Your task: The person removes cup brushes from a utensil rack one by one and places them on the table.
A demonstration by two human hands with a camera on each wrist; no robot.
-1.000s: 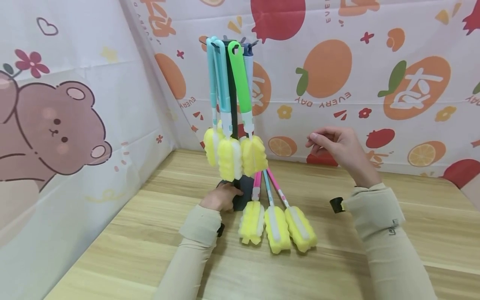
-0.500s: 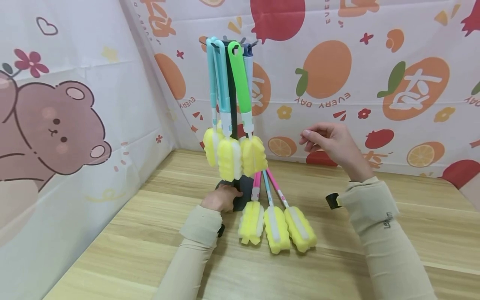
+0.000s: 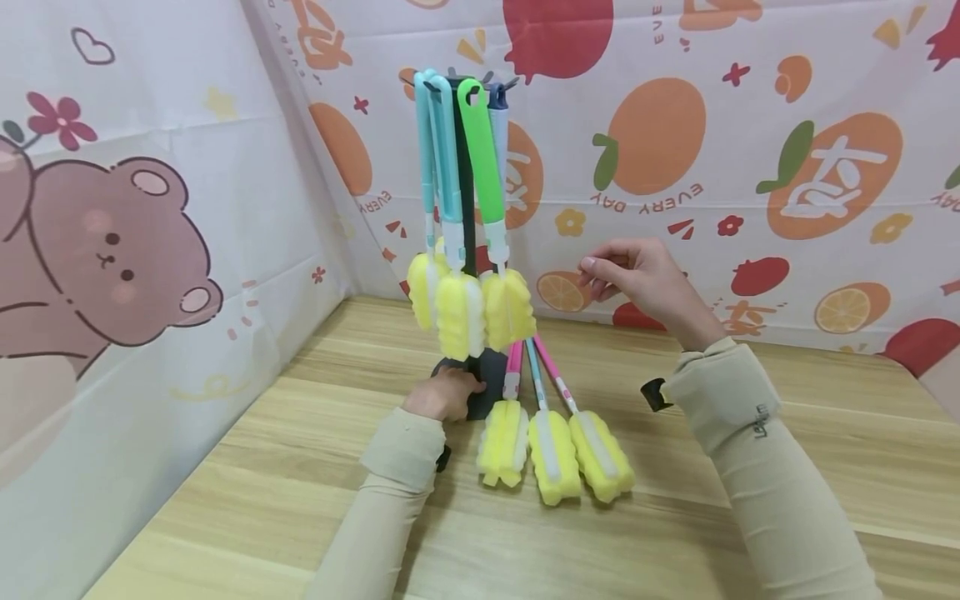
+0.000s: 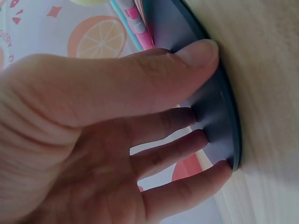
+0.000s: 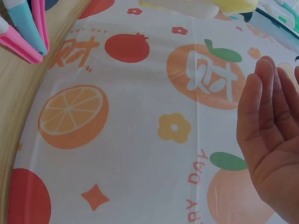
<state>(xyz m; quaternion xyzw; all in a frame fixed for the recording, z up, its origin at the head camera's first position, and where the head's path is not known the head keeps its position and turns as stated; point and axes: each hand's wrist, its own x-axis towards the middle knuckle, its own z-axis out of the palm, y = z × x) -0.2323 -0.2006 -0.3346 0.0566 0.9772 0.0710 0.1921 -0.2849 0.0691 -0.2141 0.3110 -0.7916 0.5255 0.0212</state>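
Left hand [image 3: 446, 395], fingers extended, rests on the flat dark-grey base [image 3: 494, 379], likely steadying hung yellow-sponge brushes [image 3: 459, 317]; right hand [image 3: 643, 279] hovers empty, fingers loose

The back cloth [image 3: 570, 175] carries "EVERY DAY" in capitals, upside down in the head view, just below the plain orange [image 3: 656, 137]; other copies, some cut off or turned, stand elsewhere on it. The right orange [image 3: 834, 179] bears the Chinese character 财 in white, turned in that view. In the right wrist view 财 reads nearly upright on an orange print [image 5: 205, 77] and again in plain orange strokes, with "ERY DAY" above. The left wrist view catches "ERY D". On the right sleeve [image 3: 757, 442], small dark lettering is too blurred to read.
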